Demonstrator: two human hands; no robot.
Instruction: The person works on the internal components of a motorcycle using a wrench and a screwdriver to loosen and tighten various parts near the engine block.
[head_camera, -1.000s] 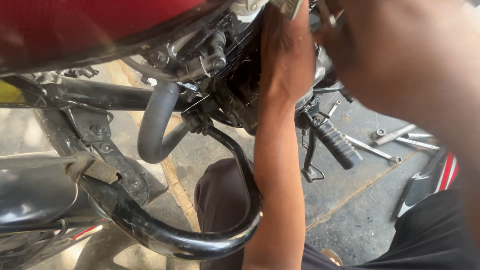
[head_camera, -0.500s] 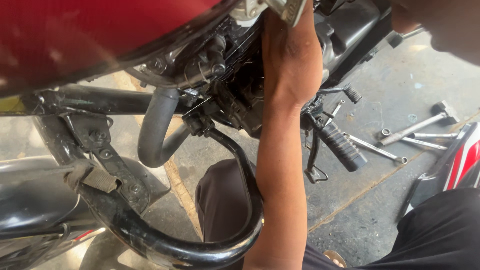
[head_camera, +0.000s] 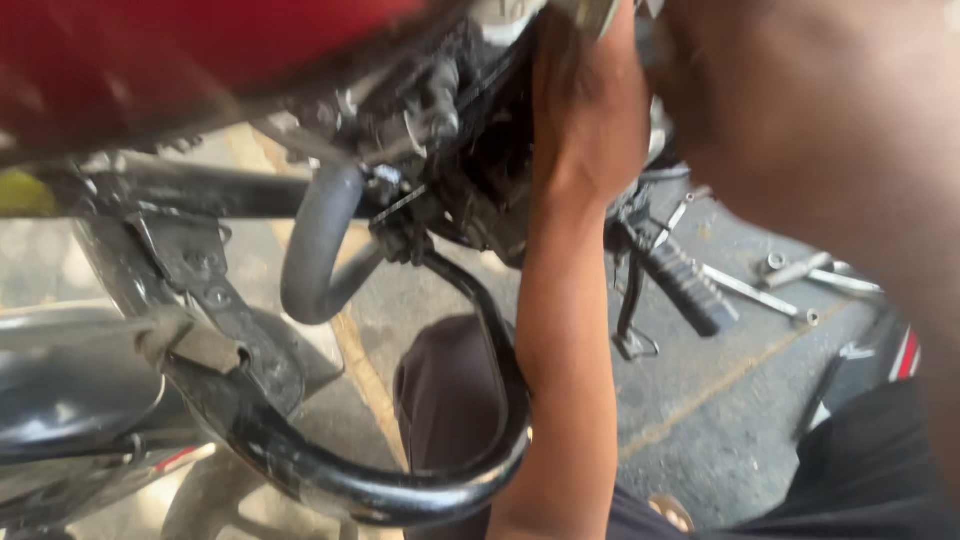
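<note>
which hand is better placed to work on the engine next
Left. The left hand is at the engine under the red tank; the right arm is a blur near the camera, its hand unclear.

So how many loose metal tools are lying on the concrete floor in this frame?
2 visible: a long wrench beside the footpeg, and another tool just beyond it. The right arm may hide more.

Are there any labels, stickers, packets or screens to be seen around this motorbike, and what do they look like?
No packets, signs or screens show.
Red and white striped marking: far right on a dark panel, partly hidden, blurred.
Small red streak: lower left on dark bodywork, perhaps a decal.
Yellow patch: left edge, too blurred to tell what it is.
</note>
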